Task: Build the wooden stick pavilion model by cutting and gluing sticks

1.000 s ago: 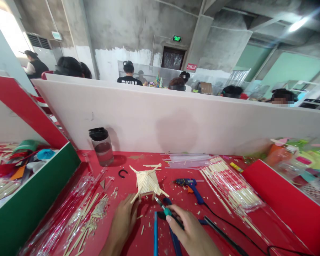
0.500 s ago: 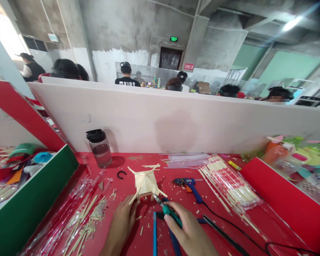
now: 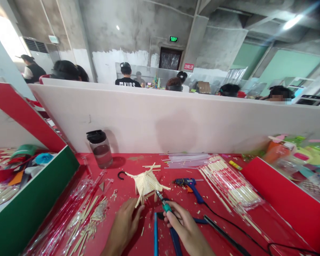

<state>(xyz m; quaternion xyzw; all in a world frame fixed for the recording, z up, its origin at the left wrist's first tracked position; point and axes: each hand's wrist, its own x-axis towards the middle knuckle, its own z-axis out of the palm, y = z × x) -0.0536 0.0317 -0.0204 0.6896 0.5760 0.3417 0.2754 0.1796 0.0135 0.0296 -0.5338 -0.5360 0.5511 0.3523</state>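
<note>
A small pavilion model [image 3: 146, 183] made of pale wooden sticks stands on the red table, with a pointed roof, upturned corner sticks and short legs. My left hand [image 3: 125, 222] is at its front-left corner, thumb and fingers apart; whether they touch the corner stick is hard to tell. My right hand [image 3: 185, 224] is closed around a green-handled tool [image 3: 166, 207] with a slim metal tip. That tip points at the front-right edge of the roof, touching or very near it. Under my right hand lie dark blue-handled pliers [image 3: 174, 240], partly hidden.
A blue glue gun [image 3: 188, 183] with a black cord lies to the right, near bundled sticks [image 3: 233, 181] in plastic. A water bottle [image 3: 100, 149] stands at the back left. Loose sticks and offcuts [image 3: 93, 217] lie left. A white partition [image 3: 149, 121] closes the back.
The pavilion model has turned and shifted slightly, its front corner now nearer my left hand. My left hand has drawn a little lower. The right hand keeps the green-handled tool by the roof edge.
</note>
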